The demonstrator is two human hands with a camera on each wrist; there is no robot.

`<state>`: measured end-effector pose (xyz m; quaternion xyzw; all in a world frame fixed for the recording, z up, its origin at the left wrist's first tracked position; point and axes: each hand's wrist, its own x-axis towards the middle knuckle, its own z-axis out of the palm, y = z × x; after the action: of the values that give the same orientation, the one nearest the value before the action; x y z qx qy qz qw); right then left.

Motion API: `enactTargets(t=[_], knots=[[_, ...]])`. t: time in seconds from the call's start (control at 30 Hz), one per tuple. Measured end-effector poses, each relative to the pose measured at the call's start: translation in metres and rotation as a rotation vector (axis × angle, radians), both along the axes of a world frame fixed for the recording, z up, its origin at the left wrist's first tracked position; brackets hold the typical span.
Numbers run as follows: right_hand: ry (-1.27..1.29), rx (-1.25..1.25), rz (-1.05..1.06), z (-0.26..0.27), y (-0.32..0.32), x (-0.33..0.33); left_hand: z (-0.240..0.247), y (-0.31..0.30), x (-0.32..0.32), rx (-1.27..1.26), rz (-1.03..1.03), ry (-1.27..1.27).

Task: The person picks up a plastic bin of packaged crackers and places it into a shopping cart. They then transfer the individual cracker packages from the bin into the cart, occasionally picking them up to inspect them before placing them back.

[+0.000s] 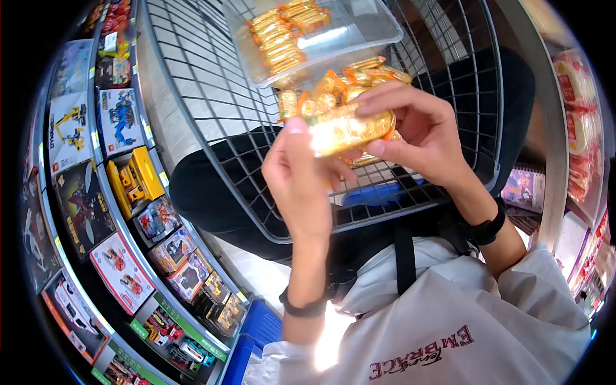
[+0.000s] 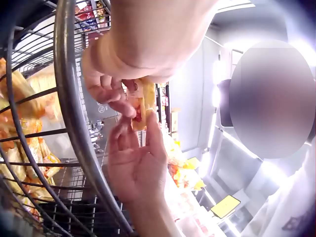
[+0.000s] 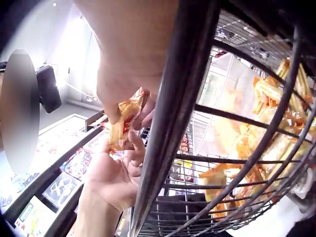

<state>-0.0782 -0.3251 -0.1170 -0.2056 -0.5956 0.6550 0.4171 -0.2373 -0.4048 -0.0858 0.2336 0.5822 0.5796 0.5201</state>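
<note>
Above the near end of a wire shopping cart, both hands hold one gold-wrapped snack packet (image 1: 351, 133) with orange ends. My left hand (image 1: 297, 176) pinches its left end, thumb on top. The right hand (image 1: 428, 131) grips the other end, fingers over the upper edge and thumb below. The packet also shows between the hands in the left wrist view, with red print on the wrapper. Beneath the hands, a loose heap of similar gold packets (image 1: 328, 86) lies in the cart. Beyond it, a clear plastic bin (image 1: 359, 37) holds more packets lined up in rows.
The dark wire cart (image 1: 192, 122) surrounds the bin and heap, its near rim (image 1: 359, 221) just in front of the body. Shelves of boxed toys (image 1: 122, 263) run along the left. Bagged goods (image 1: 577, 122) hang at right. A blue container (image 1: 260, 327) stands low at left.
</note>
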Motion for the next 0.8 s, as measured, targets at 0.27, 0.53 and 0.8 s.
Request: enactTargets(t=[0.27,0.53,0.8], knots=[[-0.075,-0.231,-0.045,0.011,-0.006,0.004,0.001,0.006,-0.001,0.099,0.111,0.186],[-0.081,-0.270,-0.040,0.012,-0.005,0.005,-0.002,0.008,-0.002,0.117,0.095,0.282],[-0.502,-0.233,0.079,0.022,0.001,0.008,0.020,0.003,-0.018,0.064,-0.206,0.886]])
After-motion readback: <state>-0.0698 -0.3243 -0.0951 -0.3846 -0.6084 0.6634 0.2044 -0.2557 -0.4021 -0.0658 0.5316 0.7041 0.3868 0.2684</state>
